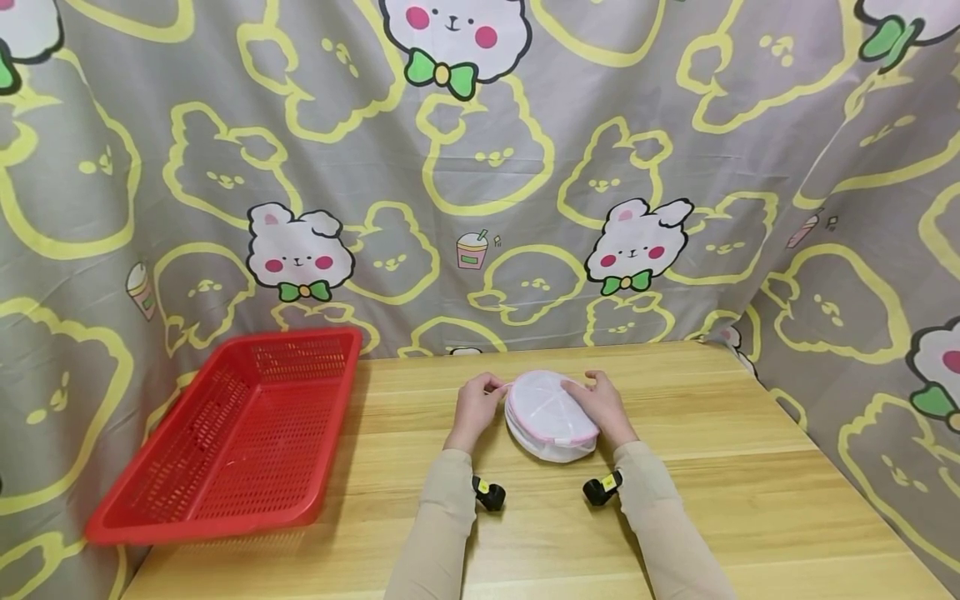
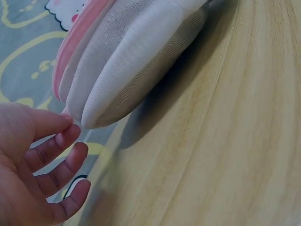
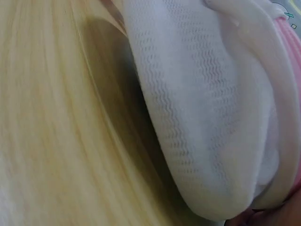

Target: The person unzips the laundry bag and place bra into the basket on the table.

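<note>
A round white mesh laundry bag [image 1: 550, 407] with pink trim is held tilted over the wooden table, its flat lid facing up. My left hand [image 1: 477, 408] pinches a small pink tab at the bag's left edge between thumb and index finger; the other fingers are loosely spread in the left wrist view. On the opposite side, my right hand [image 1: 604, 410] grips the rim, thumb on the lid. Up close, the mesh side [image 3: 197, 108] fills much of the right wrist view, where only a sliver of that hand shows at the bottom. A pink zipper band [image 2: 77, 42] runs along the bag's edge.
To the left stands a large red plastic basket [image 1: 324, 467] with perforated walls, at the edge of the wooden table [image 1: 750, 500]. A grey curtain [image 1: 517, 175] with cartoon prints hangs behind and along both sides. Small black cameras [image 1: 491, 496] are strapped to both wrists.
</note>
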Demonstrator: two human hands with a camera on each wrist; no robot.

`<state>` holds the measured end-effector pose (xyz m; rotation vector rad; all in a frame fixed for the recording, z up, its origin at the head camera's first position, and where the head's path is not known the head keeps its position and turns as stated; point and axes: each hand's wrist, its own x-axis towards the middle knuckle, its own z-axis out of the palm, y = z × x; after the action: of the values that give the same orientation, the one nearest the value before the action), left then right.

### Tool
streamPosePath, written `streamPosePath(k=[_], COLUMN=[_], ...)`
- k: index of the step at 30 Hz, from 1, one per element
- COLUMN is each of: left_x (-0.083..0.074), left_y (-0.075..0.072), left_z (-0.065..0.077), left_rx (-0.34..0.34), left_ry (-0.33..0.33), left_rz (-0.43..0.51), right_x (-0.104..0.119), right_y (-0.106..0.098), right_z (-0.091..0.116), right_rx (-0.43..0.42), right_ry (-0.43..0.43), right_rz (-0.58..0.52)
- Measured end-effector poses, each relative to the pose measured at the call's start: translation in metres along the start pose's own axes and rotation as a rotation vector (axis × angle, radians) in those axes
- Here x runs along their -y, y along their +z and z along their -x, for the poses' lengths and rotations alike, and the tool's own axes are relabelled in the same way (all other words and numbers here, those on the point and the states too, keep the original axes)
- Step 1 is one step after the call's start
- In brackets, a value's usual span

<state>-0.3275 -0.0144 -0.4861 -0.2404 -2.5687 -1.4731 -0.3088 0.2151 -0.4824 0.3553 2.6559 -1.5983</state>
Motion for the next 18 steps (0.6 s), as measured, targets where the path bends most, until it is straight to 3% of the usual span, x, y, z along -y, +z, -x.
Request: streamPosePath(k=[18], left_x=[0.0015], left_y=[0.0017], left_z=[0.0002], left_rx=[0.024], left_ry=[-0.011], left_rz=[0.010], right_x=[0.0043], right_y=[-0.0005], right_z=[0.0026], right_rx=[-0.040], right_ry=[0.001], right_rz=[-0.003])
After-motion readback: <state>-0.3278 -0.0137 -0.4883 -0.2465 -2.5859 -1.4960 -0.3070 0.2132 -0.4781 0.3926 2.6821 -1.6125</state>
